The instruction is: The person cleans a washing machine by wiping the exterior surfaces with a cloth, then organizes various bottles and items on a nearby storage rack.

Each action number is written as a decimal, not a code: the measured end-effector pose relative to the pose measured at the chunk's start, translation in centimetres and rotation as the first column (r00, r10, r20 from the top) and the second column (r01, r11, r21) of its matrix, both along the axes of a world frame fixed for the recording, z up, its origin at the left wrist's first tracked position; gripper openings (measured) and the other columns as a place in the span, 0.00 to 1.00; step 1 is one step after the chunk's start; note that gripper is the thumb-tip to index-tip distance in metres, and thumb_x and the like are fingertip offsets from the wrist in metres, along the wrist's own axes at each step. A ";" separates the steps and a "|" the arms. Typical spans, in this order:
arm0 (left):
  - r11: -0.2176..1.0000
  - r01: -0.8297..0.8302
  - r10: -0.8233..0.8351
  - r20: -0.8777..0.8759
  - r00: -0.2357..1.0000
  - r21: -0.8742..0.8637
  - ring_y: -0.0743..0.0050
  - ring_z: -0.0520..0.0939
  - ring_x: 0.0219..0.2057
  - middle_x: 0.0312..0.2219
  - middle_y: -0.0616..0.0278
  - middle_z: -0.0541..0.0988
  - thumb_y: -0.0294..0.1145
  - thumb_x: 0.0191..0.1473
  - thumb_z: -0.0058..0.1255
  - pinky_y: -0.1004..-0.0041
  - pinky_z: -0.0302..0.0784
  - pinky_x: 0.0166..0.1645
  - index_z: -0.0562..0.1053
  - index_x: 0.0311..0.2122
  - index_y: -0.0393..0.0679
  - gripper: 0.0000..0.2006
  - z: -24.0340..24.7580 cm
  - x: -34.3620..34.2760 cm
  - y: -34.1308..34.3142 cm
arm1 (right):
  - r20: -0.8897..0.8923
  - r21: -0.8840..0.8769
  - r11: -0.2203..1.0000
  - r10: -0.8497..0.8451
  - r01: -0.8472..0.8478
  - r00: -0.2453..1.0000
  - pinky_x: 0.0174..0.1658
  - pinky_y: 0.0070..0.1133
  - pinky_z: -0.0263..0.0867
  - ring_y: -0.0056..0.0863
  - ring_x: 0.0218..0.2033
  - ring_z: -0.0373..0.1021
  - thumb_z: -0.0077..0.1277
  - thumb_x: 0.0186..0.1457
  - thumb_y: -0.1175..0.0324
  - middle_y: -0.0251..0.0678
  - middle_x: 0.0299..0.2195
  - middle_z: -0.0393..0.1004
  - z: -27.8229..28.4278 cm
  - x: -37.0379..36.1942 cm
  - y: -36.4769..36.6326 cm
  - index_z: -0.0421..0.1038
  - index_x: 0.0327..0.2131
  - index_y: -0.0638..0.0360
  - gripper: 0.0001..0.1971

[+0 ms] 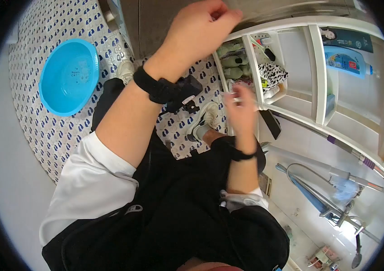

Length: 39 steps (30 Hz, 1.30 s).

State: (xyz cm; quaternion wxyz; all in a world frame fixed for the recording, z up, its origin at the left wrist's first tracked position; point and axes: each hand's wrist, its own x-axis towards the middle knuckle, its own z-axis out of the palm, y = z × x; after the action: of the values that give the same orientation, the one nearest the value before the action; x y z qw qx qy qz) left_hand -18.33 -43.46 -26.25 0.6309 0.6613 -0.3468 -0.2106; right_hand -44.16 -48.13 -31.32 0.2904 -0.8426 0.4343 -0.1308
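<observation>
My left hand point(201, 25) reaches far forward, fingers curled closed, beside a grey-brown surface point(156, 27). Whatever it may hold is hidden. A black strap on that wrist carries a small black device point(186, 92). My right hand point(241, 108) is smeared by motion at the near left edge of a white shelf unit point(314, 67). Its fingers are bent, and a pale blur near the fingertips cannot be made out. Closest to it is the shelf's left compartment, with several greenish packets point(236, 61). The neighbouring compartment contains a black-and-white spotted cloth item point(271, 74).
A blue basin point(67, 77) stands on the patterned floor point(34, 113) at left. The shelf's right part holds a blue bottle point(345, 61) and a dark green box point(350, 39). Below the shelf are a black flat object point(270, 124), poles and a shower hose point(307, 178).
</observation>
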 end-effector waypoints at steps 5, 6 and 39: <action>0.999 0.019 -0.021 0.044 0.999 0.039 0.78 0.75 0.23 0.20 0.66 0.76 0.50 0.61 0.54 0.73 0.70 0.30 0.79 0.34 0.40 0.20 0.6 0.0 -0.7 | -0.422 0.291 0.945 -0.016 0.152 0.906 0.42 0.32 0.71 0.39 0.32 0.73 0.60 0.55 0.51 0.50 0.35 0.77 -21.3 -7.0 1.5 0.69 0.56 0.72 0.35; 0.999 0.020 -0.021 0.045 0.999 0.030 0.78 0.75 0.23 0.20 0.66 0.76 0.50 0.61 0.54 0.73 0.70 0.30 0.79 0.34 0.40 0.20 0.6 -0.2 -0.9 | -0.450 0.501 0.796 -0.094 0.339 0.888 0.39 0.32 0.71 0.37 0.30 0.73 0.59 0.55 0.49 0.49 0.32 0.77 -23.2 -7.9 1.5 0.72 0.51 0.74 0.33; 0.983 -0.059 -0.053 0.566 0.823 0.176 0.60 0.77 0.27 0.27 0.54 0.77 0.41 0.55 0.66 0.66 0.75 0.34 0.76 0.33 0.39 0.16 -3.1 -8.7 -4.7 | 0.505 0.007 0.994 0.091 -0.109 0.858 0.28 0.31 0.69 0.43 0.25 0.75 0.60 0.55 0.69 0.41 0.24 0.77 2.8 1.6 -5.7 0.77 0.32 0.57 0.05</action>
State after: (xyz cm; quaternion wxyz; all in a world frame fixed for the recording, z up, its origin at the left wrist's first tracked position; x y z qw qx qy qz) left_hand -27.04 -48.21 -29.40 0.4348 0.7503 -0.4968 -0.0344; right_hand -42.59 -53.86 -28.49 0.4150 -0.7953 0.3013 -0.3234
